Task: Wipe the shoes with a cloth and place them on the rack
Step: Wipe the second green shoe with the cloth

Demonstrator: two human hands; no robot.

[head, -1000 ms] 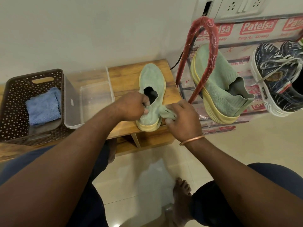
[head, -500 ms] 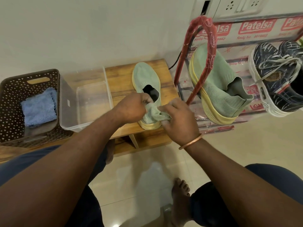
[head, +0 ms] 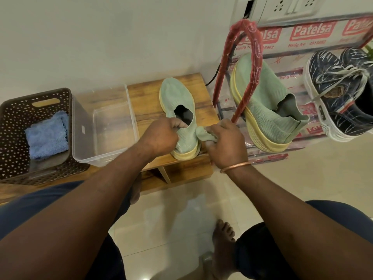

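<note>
A pale green slip-on shoe (head: pixel 175 93) with a yellow sole lies on the wooden bench (head: pixel 145 98), toe pointing to the wall. My left hand (head: pixel 161 136) grips its collar, fingers hooked into the opening. My right hand (head: pixel 224 142) presses a small green cloth (head: pixel 203 134) against the right side of the heel. The matching green shoe (head: pixel 266 102) rests tilted on the red-framed rack (head: pixel 256 57) just to the right.
A pair of dark patterned sneakers (head: pixel 343 93) sits further right on the rack. A clear plastic box (head: pixel 105 126) stands left of the shoe, and a brown basket (head: pixel 12 126) holding a blue cloth (head: pixel 47 134) is beyond it. My bare foot (head: pixel 222 235) is on the tiled floor.
The shoe's toe has swung slightly to the left. My right hand rubbed the cloth across the heel and now holds it on the heel's right side. My left hand kept its grip.
</note>
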